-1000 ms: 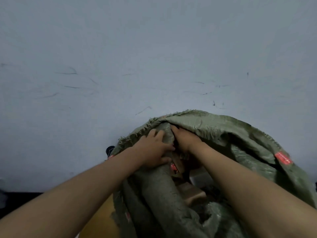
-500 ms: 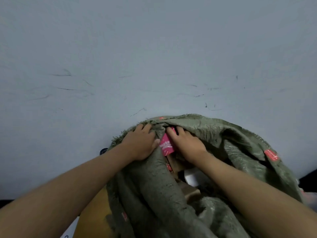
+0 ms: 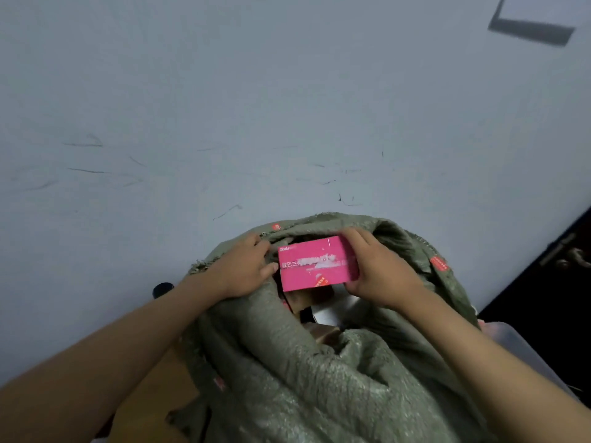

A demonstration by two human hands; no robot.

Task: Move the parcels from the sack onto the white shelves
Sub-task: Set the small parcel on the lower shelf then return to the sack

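Green woven fabric fills the lower middle of the view: a large, rumpled sack (image 3: pixel 287 378) with frayed edges and small red labels, its mouth open toward the top. It stands against a pale grey-blue wall (image 3: pixel 224 107) marked with thin dark scuffs.

At the sack's mouth, a bright pink parcel (image 3: pixel 316 263) is held flat-side up, a rectangular box with white printed lettering that is partly blurred. It sits just above the opening, at the far rim of the sack.

The person's right hand (image 3: pixel 380 270) grips the parcel's right end, fingers curled over its top edge and thumb under its lower corner. The left hand (image 3: pixel 246 266) holds the sack's rim just left of the parcel, fingers bent over the fabric fold, with the thumb tip touching or nearly touching the parcel's left edge; I cannot tell which. Both bare forearms reach in from the bottom corners.

Inside the sack, below the pink parcel, more parcels (image 3: pixel 323 311) show in shadow: a brown cardboard piece and a white one, too dim to describe further.

Left of the sack, low down, a tan cardboard surface (image 3: pixel 150 388) peeks out, and a small dark round object (image 3: pixel 163 289) sits by the wall. Right of the sack is a dark door (image 3: pixel 559 282) with a metal handle, and a pale translucent container (image 3: pixel 511 343).
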